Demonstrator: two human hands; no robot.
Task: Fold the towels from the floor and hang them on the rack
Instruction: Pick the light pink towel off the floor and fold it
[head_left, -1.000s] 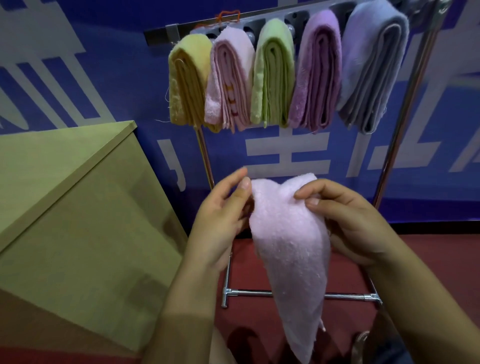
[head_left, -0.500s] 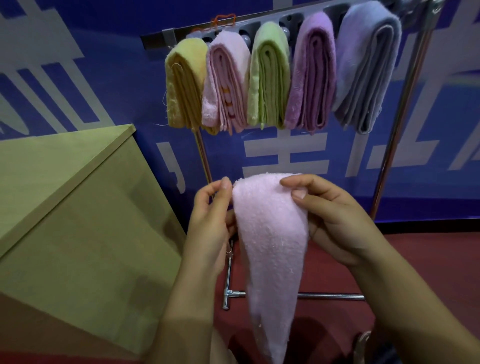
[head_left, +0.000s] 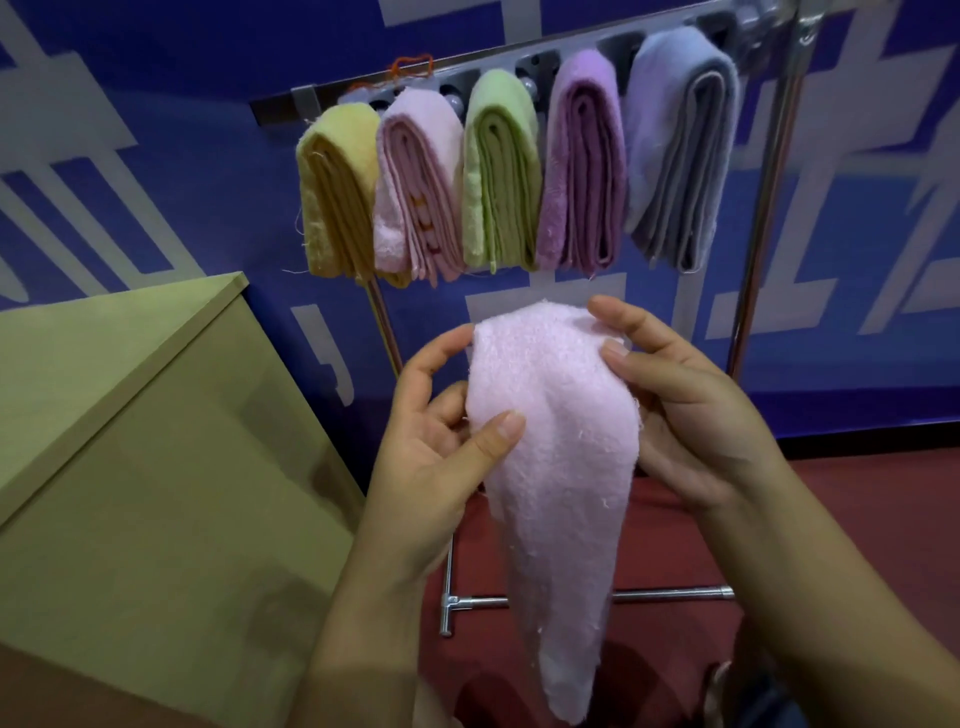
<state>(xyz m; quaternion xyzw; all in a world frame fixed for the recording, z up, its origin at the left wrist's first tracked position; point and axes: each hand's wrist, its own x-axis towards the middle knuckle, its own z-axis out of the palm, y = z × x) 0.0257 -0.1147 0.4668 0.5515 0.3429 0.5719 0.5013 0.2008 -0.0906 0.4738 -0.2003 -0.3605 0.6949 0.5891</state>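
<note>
A pale pink towel (head_left: 558, 467) hangs between my hands, wide at the top and tapering to a point near the floor. My left hand (head_left: 434, 457) pinches its left edge, thumb on the front. My right hand (head_left: 680, 400) grips its upper right edge. Behind stands the metal rack (head_left: 763, 218), whose top bar carries several folded towels side by side: yellow (head_left: 337, 192), pink (head_left: 415, 182), green (head_left: 501, 171), purple (head_left: 584, 166) and grey-blue (head_left: 680, 150).
A tan wooden cabinet (head_left: 135, 426) fills the left side, close to the rack's left post. The rack's foot bar (head_left: 670, 595) lies on the red floor (head_left: 857, 499) below the towel. A blue wall with white lettering is behind the rack.
Both hands have shifted their hold on the pink towel: my left thumb now presses its front lower down, and the top edge is spread wider. The view sits closer to the rack.
</note>
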